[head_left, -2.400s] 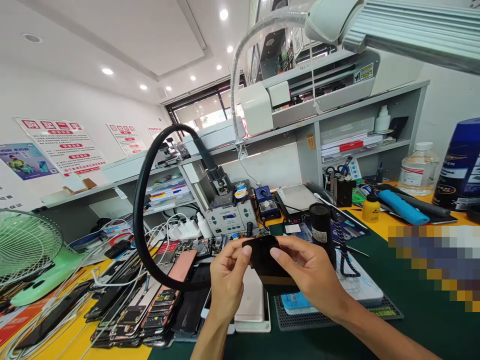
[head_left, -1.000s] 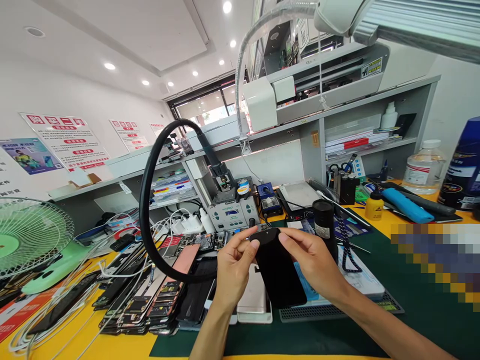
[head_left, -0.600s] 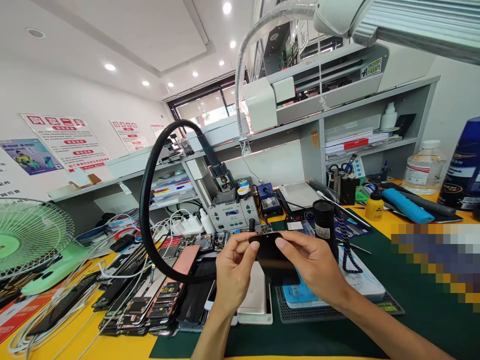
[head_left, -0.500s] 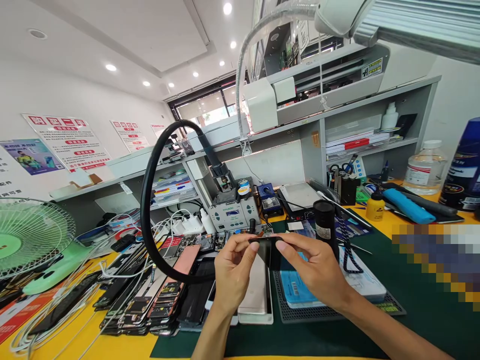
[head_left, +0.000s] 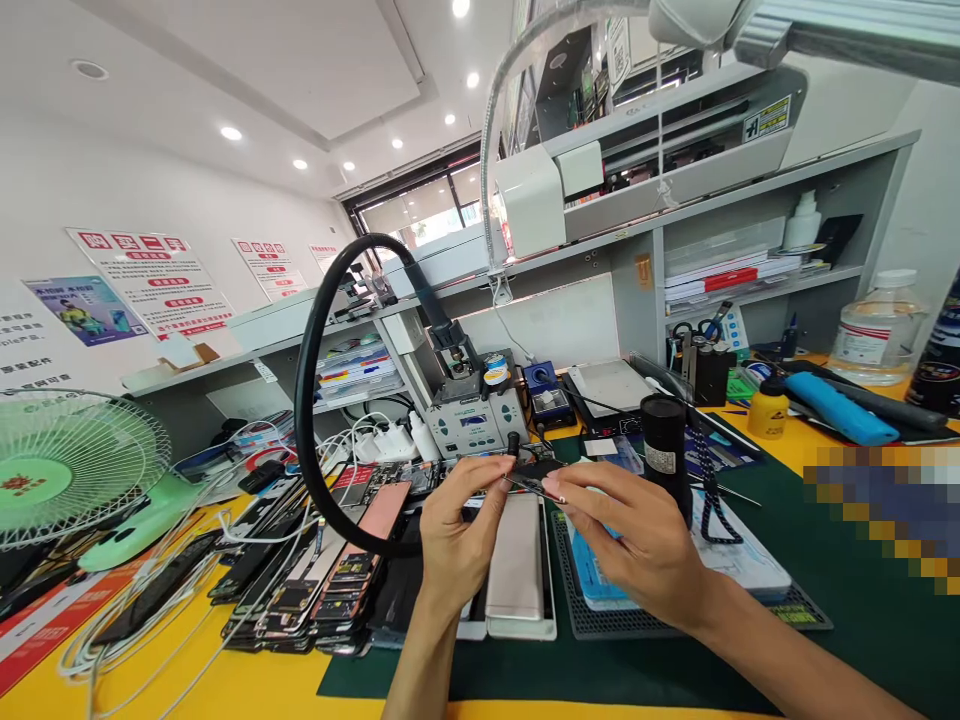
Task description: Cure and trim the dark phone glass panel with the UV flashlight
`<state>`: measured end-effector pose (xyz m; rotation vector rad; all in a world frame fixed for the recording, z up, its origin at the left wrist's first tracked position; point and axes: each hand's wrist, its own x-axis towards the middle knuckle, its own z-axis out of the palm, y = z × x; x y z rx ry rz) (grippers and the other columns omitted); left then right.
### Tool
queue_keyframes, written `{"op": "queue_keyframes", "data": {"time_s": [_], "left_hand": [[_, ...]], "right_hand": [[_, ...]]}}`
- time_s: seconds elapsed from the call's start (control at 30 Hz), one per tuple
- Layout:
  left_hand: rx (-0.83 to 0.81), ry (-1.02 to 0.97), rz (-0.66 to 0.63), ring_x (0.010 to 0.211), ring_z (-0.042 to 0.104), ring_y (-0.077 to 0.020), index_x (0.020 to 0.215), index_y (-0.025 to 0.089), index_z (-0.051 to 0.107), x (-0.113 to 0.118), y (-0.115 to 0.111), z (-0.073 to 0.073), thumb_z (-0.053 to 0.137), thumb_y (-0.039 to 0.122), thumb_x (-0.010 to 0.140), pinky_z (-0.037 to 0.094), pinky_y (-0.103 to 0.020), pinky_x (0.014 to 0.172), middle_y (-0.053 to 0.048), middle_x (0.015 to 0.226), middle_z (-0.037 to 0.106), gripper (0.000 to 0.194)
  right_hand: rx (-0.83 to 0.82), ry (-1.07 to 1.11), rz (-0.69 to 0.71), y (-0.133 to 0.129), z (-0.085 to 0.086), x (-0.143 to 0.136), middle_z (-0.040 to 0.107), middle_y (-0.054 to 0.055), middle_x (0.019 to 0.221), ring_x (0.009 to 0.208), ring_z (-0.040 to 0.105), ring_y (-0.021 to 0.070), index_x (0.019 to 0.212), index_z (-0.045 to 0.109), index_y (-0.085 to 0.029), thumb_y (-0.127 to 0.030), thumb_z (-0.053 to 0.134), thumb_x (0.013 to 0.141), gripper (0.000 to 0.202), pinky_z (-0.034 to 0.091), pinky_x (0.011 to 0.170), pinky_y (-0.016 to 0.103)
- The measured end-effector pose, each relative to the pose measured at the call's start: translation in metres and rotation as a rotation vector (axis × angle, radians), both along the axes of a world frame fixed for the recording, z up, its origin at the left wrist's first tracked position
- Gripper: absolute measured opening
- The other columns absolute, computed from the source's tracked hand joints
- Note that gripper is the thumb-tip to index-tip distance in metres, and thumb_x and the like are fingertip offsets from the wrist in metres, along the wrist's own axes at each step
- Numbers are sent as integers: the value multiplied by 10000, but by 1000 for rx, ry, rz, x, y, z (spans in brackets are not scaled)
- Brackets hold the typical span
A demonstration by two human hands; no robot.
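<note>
A small dark flat part [head_left: 534,480] is held up between both hands, over the back of the green mat. My left hand [head_left: 463,525] pinches its left end between thumb and fingers. At its right end, the thumb and fingers of my right hand [head_left: 634,530] grip it. Beneath the hands a pale gold phone [head_left: 516,565] lies on a white one. A blue packet [head_left: 592,570] rests partly hidden under my right hand, on a dark perforated mat [head_left: 622,622].
Stacked phone parts [head_left: 300,590] and a black hose [head_left: 304,400] are on the left, beside a green fan [head_left: 67,470]. A black cylinder [head_left: 664,450] stands behind my right hand. A yellow bottle [head_left: 767,410] and a blue tool [head_left: 840,408] lie farther right.
The dark part has tilted from nearly upright to nearly flat, and both hands have turned with it. The whole view has shifted slightly, with the surroundings appearing farther right.
</note>
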<state>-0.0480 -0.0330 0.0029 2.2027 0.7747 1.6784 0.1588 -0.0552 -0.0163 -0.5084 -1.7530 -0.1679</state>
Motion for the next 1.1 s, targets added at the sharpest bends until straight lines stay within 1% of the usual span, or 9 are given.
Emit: {"op": "queue_keyframes", "data": {"time_s": [0.2,0.43,0.53,0.6,0.67,0.77,0.83,0.93,1.1], "left_hand": [[-121,-70,-72,1082,665,-165,1114,300,729,0,-2,-2,611,114,953,532,-290,931,-28,1110,720,272],[-245,-124,-157,1078,639,-156,1034,240,681,3,-4,-2,613,158,957,510,-265,904,-51,1122,689,132],[-339,-156,-168,1131,627,-189,1090,236,654,3,-5,-1,633,186,933,513,-285,895,-68,1199,675,166],[-413,-222,-204,1053,655,-209,1046,212,665,1,-4,0,668,227,884,538,-288,814,-71,1129,692,163],[-526,-285,-285,833,685,-207,874,172,679,1,-4,2,657,310,863,550,-296,697,-69,896,714,140],[-802,-313,-402,522,631,-198,654,139,652,5,-6,5,569,457,878,525,-319,541,-83,585,654,398],[-959,-309,-407,417,586,-190,574,126,634,11,-7,5,575,460,858,482,-306,465,-96,498,620,443],[-1021,-316,-362,349,540,-166,516,125,602,19,-7,3,604,364,814,454,-281,435,-82,431,580,382],[-979,-370,-297,466,602,-163,679,112,672,19,-4,2,626,288,797,472,-249,449,-61,561,652,216]], "right_hand": [[94,-76,-55,1,-4,1,728,152,1048,979,701,224,1244,671,-124,38,648,877,401,609,831,369],[116,-81,-69,0,-2,0,723,150,1012,954,700,219,1231,678,-120,48,625,880,393,614,803,366],[134,-84,-77,0,-3,-1,723,150,1013,966,701,224,1229,684,-121,53,627,873,401,617,809,373],[157,-85,-104,1,-4,-2,726,147,1020,979,702,229,1216,694,-128,55,635,866,400,619,822,380],[184,-97,-146,2,-6,-3,730,143,1024,988,704,234,1197,705,-135,48,641,863,386,619,833,386],[202,-138,-198,3,-8,-4,737,133,1022,994,708,240,1162,720,-144,32,622,876,349,620,836,389],[201,-167,-221,4,-10,-5,738,131,1030,993,710,242,1143,728,-146,19,601,891,327,621,829,390],[195,-194,-257,5,-11,-7,737,126,1041,989,708,240,1118,735,-154,0,577,911,303,619,825,387],[167,-213,-280,7,-11,-12,734,120,1049,1019,683,265,1087,737,-169,-25,585,924,266,599,838,417]]}}
